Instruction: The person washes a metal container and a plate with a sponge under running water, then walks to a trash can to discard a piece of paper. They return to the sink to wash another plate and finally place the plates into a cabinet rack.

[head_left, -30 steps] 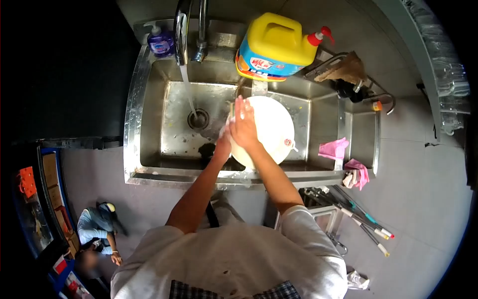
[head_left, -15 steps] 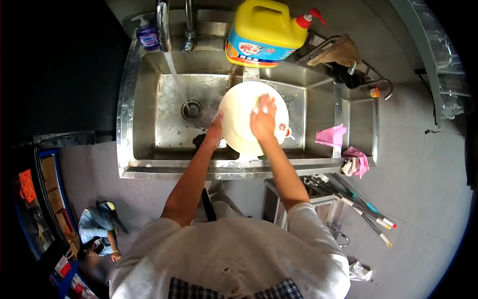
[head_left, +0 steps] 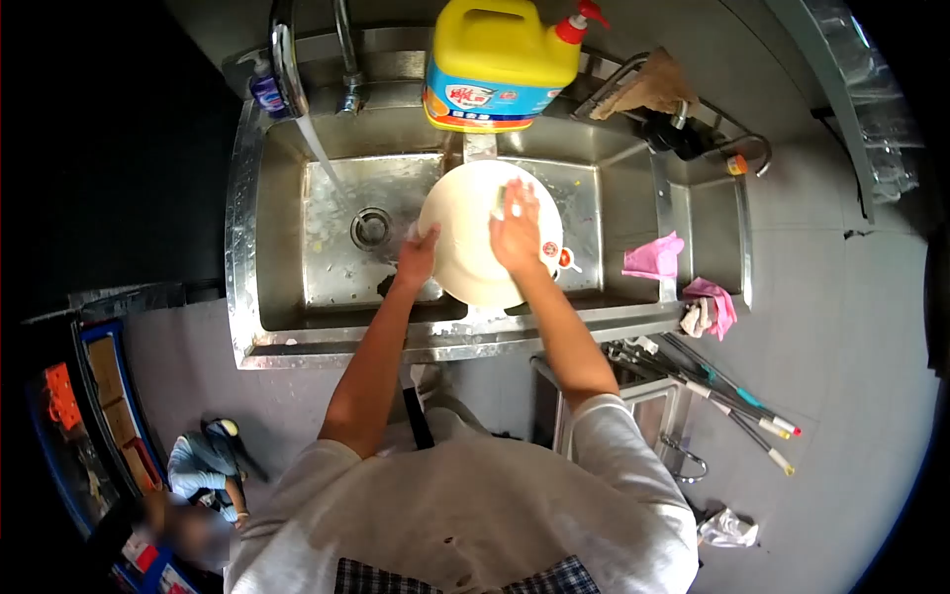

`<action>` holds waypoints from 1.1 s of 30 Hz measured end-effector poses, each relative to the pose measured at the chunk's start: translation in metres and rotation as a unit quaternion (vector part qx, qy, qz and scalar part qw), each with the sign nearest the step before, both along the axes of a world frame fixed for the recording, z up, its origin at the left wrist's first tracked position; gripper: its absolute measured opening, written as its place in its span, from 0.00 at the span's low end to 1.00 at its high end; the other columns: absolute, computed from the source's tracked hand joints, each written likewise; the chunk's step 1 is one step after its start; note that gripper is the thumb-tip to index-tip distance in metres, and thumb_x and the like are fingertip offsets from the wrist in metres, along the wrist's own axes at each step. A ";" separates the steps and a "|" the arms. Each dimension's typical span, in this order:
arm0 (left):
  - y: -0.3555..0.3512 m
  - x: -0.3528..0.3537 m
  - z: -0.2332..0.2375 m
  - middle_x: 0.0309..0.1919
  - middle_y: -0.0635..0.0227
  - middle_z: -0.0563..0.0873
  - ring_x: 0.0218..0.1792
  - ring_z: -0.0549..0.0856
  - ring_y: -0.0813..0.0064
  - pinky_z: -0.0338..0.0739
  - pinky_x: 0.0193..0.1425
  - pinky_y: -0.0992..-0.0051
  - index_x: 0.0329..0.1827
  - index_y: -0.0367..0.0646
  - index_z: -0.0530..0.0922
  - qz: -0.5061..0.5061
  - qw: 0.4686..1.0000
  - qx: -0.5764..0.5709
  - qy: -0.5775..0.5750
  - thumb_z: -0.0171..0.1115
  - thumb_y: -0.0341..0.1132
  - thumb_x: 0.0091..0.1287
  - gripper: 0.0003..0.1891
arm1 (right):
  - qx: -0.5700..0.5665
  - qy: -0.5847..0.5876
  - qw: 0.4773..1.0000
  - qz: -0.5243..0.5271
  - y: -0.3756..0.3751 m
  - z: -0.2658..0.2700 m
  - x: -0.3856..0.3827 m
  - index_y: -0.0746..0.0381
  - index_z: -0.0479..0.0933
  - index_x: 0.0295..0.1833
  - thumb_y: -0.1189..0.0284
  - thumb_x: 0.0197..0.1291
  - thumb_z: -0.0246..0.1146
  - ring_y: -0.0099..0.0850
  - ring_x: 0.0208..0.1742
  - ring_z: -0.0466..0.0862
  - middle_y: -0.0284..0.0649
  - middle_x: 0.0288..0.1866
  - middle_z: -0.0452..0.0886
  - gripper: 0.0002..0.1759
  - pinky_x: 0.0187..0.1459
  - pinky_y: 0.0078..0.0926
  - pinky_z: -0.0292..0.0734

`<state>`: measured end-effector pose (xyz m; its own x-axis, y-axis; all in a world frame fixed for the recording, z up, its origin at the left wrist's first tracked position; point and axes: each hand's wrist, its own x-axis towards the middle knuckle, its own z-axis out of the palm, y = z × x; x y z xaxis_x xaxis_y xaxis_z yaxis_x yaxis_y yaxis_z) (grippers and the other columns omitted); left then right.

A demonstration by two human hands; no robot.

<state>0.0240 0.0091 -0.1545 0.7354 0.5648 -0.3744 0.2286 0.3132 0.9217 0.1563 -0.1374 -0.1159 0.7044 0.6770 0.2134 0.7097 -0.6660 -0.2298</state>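
Note:
A large white round plate (head_left: pixel 460 238) lies over the divider between the two sink basins. My left hand (head_left: pixel 417 259) grips its left rim, with the fingers mostly hidden beneath. Flat against the plate's right part is my right hand (head_left: pixel 516 233), fingers stretched out over a small greenish sponge (head_left: pixel 502 203) that shows only at its edge. A red round mark (head_left: pixel 550 249) sits near the plate's right side. Just beyond the rim is a small red-and-white item (head_left: pixel 566 259) whose kind I cannot make out.
Water runs from the faucet (head_left: pixel 285 59) into the left basin (head_left: pixel 332 257). Behind the sink stand a yellow detergent jug (head_left: pixel 495 59) and a purple pump bottle (head_left: pixel 265 91). Pink cloths (head_left: pixel 653 257) hang at the right. Poles (head_left: pixel 732 406) lie on the floor; a person (head_left: pixel 203 465) is at lower left.
My right hand has shifted slightly over the plate, with the sponge edge now showing beside its fingers. My left hand stays at the rim. The whole view has moved a little.

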 end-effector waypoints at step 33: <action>-0.001 0.005 -0.010 0.49 0.48 0.80 0.51 0.80 0.53 0.73 0.56 0.63 0.66 0.45 0.64 0.012 0.988 0.153 -0.023 0.61 0.36 0.62 0.29 | -0.084 0.094 0.981 0.148 0.016 0.030 -0.069 0.71 0.48 0.73 0.66 0.58 0.54 0.55 0.76 0.48 0.57 0.75 0.48 0.41 0.73 0.49 0.44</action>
<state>0.0290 0.0080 -0.1644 0.7323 0.6642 -0.1505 0.1810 0.0232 0.9832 0.0876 -0.1211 -0.0859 0.4885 0.8719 -0.0340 0.8330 -0.4776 -0.2793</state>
